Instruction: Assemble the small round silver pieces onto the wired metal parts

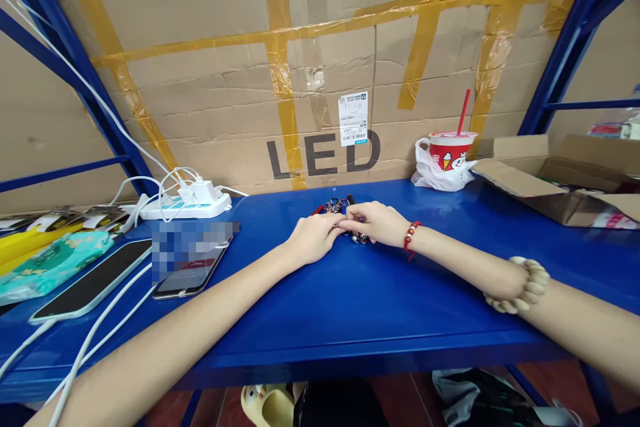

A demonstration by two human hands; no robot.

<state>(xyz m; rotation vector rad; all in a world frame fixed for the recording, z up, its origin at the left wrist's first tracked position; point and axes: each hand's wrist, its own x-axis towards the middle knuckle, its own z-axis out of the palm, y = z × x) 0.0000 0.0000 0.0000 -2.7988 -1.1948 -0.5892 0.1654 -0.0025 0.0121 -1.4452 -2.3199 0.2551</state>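
Blue metal shelving frames a blue table (350, 307), backed by a taped cardboard sheet (320, 67) printed with "LED". Near the table's middle, toward twelve o'clock, both hands meet over a small cluster of dark and shiny parts (340, 208). The left hand (313, 240) lies palm down, its fingers curled in against the cluster's near edge; the right hand (377, 221) comes in from three o'clock with fingertips pinched narrow on the same pieces. What exactly each finger grips cannot be told. A red bead bracelet (411, 237) circles the right wrist, a pale bead bracelet (523, 283) sits farther up that arm. At nine o'clock lie two phones (150, 273) and a white power strip (187, 205) with cables. At two o'clock stands a red cup (451, 150) with a straw, beside an open cardboard box (560, 187).
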